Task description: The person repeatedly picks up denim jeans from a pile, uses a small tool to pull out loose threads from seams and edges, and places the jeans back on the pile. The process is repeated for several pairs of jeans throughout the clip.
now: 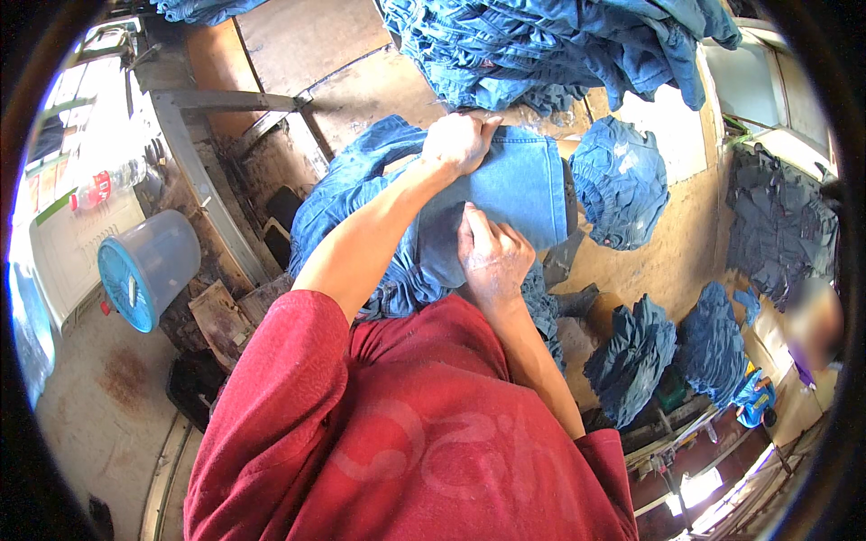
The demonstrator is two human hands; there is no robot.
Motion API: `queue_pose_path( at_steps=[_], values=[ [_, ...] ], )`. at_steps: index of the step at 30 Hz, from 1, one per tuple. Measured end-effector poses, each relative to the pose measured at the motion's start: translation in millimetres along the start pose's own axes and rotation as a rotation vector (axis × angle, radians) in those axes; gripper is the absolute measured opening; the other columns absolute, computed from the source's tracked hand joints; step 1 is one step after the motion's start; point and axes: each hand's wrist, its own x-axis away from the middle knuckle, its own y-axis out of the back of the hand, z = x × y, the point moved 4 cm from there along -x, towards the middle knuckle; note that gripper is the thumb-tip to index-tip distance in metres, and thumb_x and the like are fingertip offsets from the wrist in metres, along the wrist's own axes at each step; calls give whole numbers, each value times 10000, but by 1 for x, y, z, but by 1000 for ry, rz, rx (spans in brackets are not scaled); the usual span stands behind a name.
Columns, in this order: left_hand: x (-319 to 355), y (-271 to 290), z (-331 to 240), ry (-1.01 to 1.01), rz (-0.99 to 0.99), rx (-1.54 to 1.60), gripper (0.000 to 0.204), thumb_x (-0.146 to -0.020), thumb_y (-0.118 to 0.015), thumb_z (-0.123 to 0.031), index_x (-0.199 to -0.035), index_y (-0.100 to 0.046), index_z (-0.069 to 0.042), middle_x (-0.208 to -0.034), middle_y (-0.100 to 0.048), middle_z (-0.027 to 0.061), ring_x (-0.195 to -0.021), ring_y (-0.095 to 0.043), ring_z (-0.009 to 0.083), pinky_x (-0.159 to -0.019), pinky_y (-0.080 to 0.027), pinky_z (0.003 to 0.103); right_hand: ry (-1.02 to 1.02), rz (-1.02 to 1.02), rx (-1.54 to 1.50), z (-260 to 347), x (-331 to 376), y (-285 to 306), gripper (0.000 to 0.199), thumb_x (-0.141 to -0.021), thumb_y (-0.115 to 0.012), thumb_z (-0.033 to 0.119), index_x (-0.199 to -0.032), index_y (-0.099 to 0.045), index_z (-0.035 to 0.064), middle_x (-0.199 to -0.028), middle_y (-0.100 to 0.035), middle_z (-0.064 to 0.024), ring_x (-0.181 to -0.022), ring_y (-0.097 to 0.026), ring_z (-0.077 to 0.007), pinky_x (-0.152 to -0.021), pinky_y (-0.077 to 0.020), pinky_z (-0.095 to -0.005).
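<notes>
A pair of blue jeans (347, 185) lies in front of my body, one leg (532, 185) spread flat and smooth with its open end to the right. My left hand (456, 144) is closed at the far edge of that leg, the fingers bent over the denim. Nearer to me, my right hand (494, 257) rests on the leg's near side with its fingers curled in. Whatever may be inside the right fist is hidden. A darker patch of cloth shows between the two hands.
A large heap of denim (541, 50) lies at the far side. Bunched jeans (621, 183) sit to the right, with more bundles (631, 361) nearer. Dark garments (780, 225) and a blurred person (816, 320) are at far right. A clear bucket (153, 266) with a blue lid is left.
</notes>
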Motion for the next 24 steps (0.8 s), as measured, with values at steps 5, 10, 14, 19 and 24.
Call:
queue_pose_path(
  at_steps=[5,10,14,19,24],
  values=[
    [-1,0,2,-27,-19,51,676,-1076,-461,-574,-896,-808,-22,-911,-757,267,-902,-752,435,-867,-593,511,7,17,-38,-8,36,6,312,-854,-768,126,-1165,-767,123,-656,-639,-5,-594,-641,-198,-578,-511,-352],
    [0,2,1,-10,7,29,667,-1077,-462,-564,-896,-807,-23,-918,-758,265,-908,-752,434,-870,-592,511,38,-100,-78,-7,64,25,298,-831,-806,76,-1127,-776,101,-657,-656,-13,-577,-649,-191,-587,-527,-324],
    [2,4,-1,-2,-23,43,674,-1082,-449,-561,-899,-809,-22,-930,-760,265,-920,-753,433,-883,-589,510,-22,-150,-232,-13,43,16,276,-837,-811,55,-1110,-789,86,-719,-717,-31,-600,-670,-197,-595,-534,-329],
    [2,5,-2,-9,-18,17,659,-1087,-435,-558,-945,-819,-41,-946,-762,267,-930,-752,439,-896,-585,514,23,-145,-165,-12,18,4,249,-861,-798,128,-1108,-793,92,-721,-701,-18,-578,-634,-187,-569,-500,-330],
    [2,4,-1,-3,-2,0,648,-1089,-433,-554,-957,-820,-51,-952,-763,262,-930,-751,438,-897,-586,507,57,-116,-126,-11,20,6,256,-846,-787,114,-1101,-794,107,-644,-634,1,-561,-609,-186,-558,-481,-335]
  ],
)
